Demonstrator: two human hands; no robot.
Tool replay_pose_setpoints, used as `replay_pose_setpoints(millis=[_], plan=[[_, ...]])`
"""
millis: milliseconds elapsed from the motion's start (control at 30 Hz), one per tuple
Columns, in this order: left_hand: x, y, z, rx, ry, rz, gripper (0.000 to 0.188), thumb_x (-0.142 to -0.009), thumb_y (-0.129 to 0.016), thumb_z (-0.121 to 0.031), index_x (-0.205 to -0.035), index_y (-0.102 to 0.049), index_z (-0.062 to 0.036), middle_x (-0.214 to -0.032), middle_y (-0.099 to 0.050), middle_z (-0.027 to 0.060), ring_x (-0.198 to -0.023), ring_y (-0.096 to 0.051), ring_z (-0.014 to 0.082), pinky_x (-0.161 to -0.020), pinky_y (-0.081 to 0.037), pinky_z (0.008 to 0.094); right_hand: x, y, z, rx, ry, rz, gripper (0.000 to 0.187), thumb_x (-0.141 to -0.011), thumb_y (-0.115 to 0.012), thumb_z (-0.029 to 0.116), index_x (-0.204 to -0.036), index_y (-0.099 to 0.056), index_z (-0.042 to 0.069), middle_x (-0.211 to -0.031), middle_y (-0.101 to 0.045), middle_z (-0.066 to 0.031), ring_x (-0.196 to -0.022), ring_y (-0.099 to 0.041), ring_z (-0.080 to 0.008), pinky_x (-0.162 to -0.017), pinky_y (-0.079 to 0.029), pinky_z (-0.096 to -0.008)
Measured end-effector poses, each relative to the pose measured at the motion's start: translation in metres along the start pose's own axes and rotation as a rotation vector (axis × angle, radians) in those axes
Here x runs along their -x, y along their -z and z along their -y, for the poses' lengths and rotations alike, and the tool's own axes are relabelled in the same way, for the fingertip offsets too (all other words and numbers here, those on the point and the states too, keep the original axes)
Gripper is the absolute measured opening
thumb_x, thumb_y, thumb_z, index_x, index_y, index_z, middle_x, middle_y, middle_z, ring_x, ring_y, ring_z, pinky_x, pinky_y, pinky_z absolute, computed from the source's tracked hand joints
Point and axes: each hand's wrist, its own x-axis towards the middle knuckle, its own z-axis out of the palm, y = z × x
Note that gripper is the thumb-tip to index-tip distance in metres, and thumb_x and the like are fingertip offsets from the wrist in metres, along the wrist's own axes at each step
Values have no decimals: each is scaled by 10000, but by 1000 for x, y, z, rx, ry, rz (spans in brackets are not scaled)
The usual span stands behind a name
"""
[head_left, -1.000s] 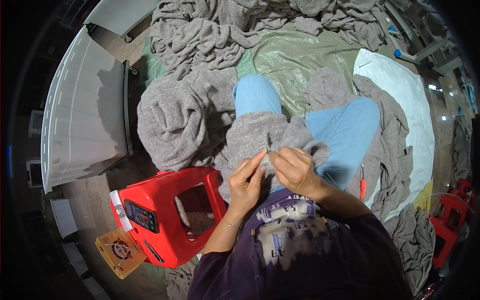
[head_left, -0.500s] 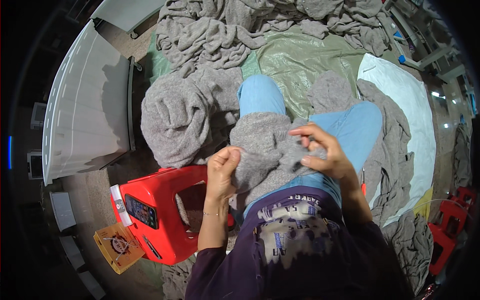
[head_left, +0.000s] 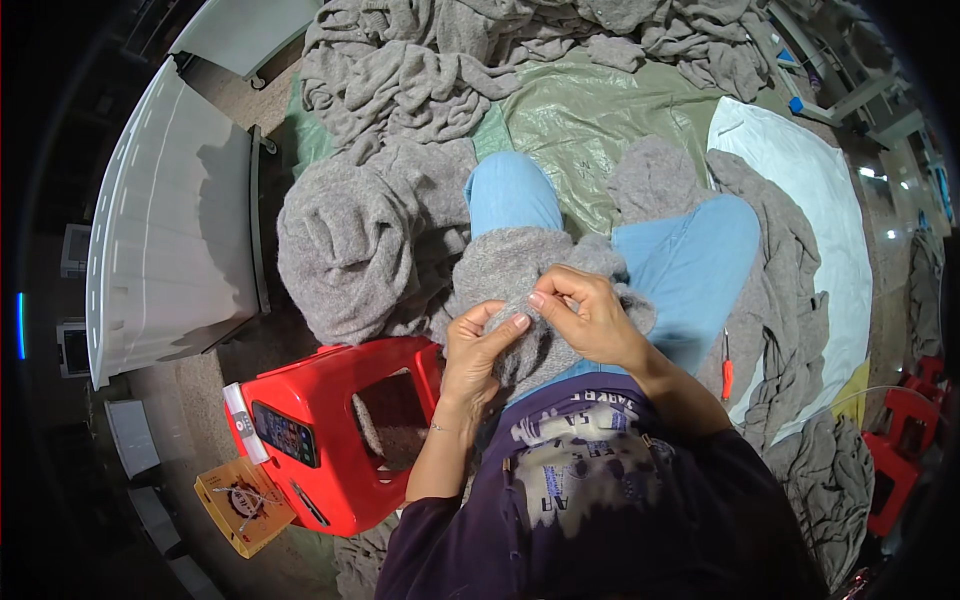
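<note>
A grey knitted garment (head_left: 508, 262) lies bunched over my lap and one thigh. My left hand (head_left: 478, 350) is closed on its fabric, with the thumb pressed along the top. Close beside it, my right hand (head_left: 585, 312) pinches the same knit between thumb and index finger. The fingertips of both hands almost meet over the cloth. Whether anything small sits between the right fingertips cannot be made out. The garment's lower part is hidden behind my hands.
A red plastic stool (head_left: 340, 440) at my left carries a phone (head_left: 285, 433); a yellow box (head_left: 243, 505) is beside it. Grey knitwear is heaped ahead (head_left: 420, 85) and at left (head_left: 345, 250). A red-handled tool (head_left: 727, 372) lies at right. A white cart (head_left: 175, 220) stands far left.
My right hand has moved left and down, from fingers spread apart to a pinch on the knit. My left hand has shifted slightly right and down, still gripping the fabric.
</note>
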Motion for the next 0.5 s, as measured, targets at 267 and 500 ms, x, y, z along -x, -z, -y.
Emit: replay_pose_setpoints(millis=[267, 500], plan=[[-5, -6, 11, -54, -248, -84, 109, -790, -623, 90, -835, -629, -9, -813, -643, 26, -718, -592, 76, -701, -478, 209, 4, -6, 6, 288, 291, 6, 58, -826, -618, 22, -838, -569, -6, -731, -520, -127, -603, -557, -291, -512, -420, -371], [-9, -8, 27, 74, -324, -210, 107, -811, -556, 78, -844, -634, 12, -825, -635, 28, -715, -556, 59, -668, -448, 193, 10, -15, 0, 445, 409, -7, 107, -798, -648, 61, -867, -576, 21, -784, -515, -105, -609, -586, -298, -523, -476, -384]])
